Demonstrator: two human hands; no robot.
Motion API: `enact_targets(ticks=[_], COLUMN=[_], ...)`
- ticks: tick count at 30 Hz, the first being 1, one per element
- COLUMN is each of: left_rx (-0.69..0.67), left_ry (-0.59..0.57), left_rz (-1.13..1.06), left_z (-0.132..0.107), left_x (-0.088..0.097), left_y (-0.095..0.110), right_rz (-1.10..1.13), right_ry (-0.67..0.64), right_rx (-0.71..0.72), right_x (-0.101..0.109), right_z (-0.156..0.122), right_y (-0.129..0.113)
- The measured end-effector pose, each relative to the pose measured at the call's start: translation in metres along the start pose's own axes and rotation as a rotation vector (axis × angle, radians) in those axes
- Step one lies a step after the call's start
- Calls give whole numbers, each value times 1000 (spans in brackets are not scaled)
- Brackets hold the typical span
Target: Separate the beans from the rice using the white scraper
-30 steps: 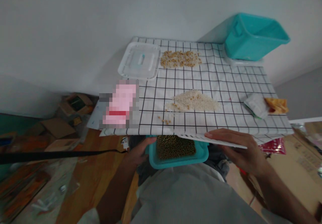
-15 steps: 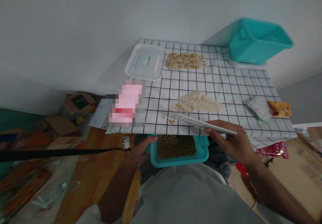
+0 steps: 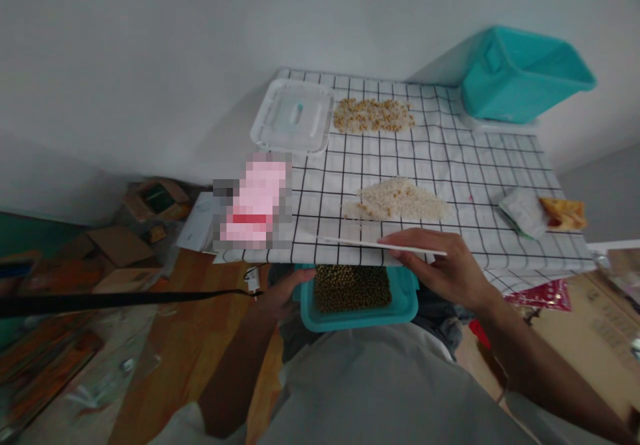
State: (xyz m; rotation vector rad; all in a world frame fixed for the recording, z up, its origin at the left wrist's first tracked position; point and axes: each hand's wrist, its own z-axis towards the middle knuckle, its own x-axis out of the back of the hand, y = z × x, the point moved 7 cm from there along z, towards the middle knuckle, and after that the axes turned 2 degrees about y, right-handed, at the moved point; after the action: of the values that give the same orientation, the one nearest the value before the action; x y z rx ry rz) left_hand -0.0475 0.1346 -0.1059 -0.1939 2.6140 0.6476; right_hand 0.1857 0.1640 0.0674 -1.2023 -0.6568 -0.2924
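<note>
My right hand [image 3: 445,272] grips a flat white card [image 3: 370,244], held edge-on just above the near edge of the checked tablecloth [image 3: 450,158]. It lies right in front of a pile of white rice [image 3: 397,200]. My left hand [image 3: 283,295] holds the left side of a teal tub [image 3: 407,298] filled with green beans [image 3: 353,288], kept on my lap just below the table edge. A second pile of mixed yellow grains [image 3: 373,114] lies at the far side of the table.
A clear plastic lid [image 3: 294,115] lies at the table's far left, a teal bin [image 3: 523,75] at the far right corner. Crumpled packets [image 3: 543,213] sit at the right edge. A pink blurred item [image 3: 253,206] is at the left edge. Cardboard boxes [image 3: 120,248] litter the floor.
My right hand has lifted the white card from under the table's edge, moved it left and laid it flat-on to the view, near the rice pile. The left hand stays on the tub.
</note>
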Motion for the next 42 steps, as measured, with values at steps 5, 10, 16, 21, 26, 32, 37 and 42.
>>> enact_targets(ticks=[5, 10, 16, 21, 26, 32, 37, 42], left_rx=[-5, -13, -9, -3, -41, -48, -46, -63], left_ry=[-18, 2, -32, -70, -73, -91, -71, -62], left_rz=[16, 17, 11, 3, -12, -8, 4, 6], left_z=[0, 3, 6, 6, 6, 6, 1, -4], left_x=[3, 9, 8, 10, 8, 6, 5, -5], left_y=[2, -1, -5, -8, -4, -2, -1, 1], right_rz=[90, -81, -238, -186, -124, -140, -129, -86], right_ry=[-167, 129, 252, 202, 144, 177, 156, 138], right_rx=[46, -89, -154, -160, -139, -138, -116, -64], right_x=[3, 23, 29, 25, 20, 23, 22, 19], right_z=[-20, -22, 1, 7, 5, 1, -6, -14], right_y=[-6, 0, 9, 13, 5, 2, 7, 6])
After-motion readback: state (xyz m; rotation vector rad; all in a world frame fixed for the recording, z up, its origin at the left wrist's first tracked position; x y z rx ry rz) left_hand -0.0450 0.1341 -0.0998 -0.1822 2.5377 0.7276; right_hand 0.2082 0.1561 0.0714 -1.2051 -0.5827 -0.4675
